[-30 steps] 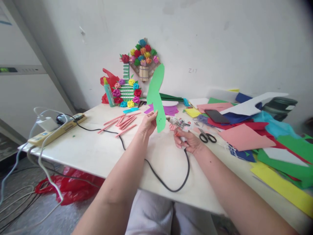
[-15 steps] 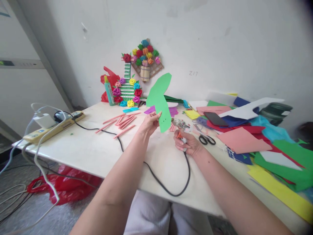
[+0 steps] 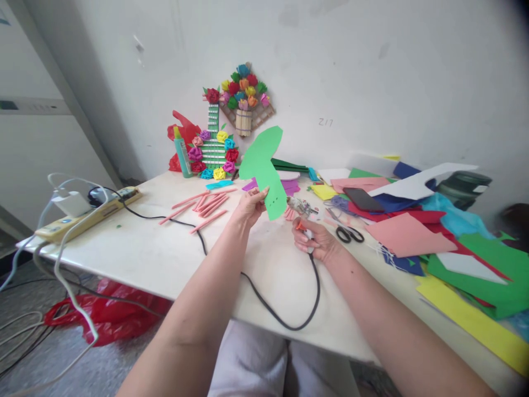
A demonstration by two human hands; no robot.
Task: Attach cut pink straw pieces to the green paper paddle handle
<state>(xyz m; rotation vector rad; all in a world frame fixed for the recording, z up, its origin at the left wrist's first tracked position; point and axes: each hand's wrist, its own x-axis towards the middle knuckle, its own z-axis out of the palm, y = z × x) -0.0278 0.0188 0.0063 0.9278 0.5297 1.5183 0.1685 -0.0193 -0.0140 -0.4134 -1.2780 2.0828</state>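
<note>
My left hand point(image 3: 253, 205) pinches the lower left edge of a green cutout point(image 3: 264, 168), a curved, leaf-like shape of paper or thin foam. The cutout is held up above the table, with a few small dark spots near its lower end. To its right, my right hand point(image 3: 314, 238) is closed around the orange and white handle of a corded tool point(image 3: 306, 232) that looks like a soldering iron. Its front end is hard to make out against the clutter behind. A black cord point(image 3: 317, 292) loops from the handle across the table point(image 3: 165, 264).
Pink paper sticks point(image 3: 210, 207) lie on the left, near a power strip point(image 3: 88, 215). Black-handled scissors point(image 3: 349, 234), a phone point(image 3: 363, 199) and coloured sheets point(image 3: 413, 234) cover the right. A flower-decorated guitar craft point(image 3: 214, 149) and a glue bottle point(image 3: 182, 154) stand behind.
The green cutout and my left hand have shifted slightly left, with the cutout turned a little. My right hand keeps its grip on the tool, and the whole view has moved slightly.
</note>
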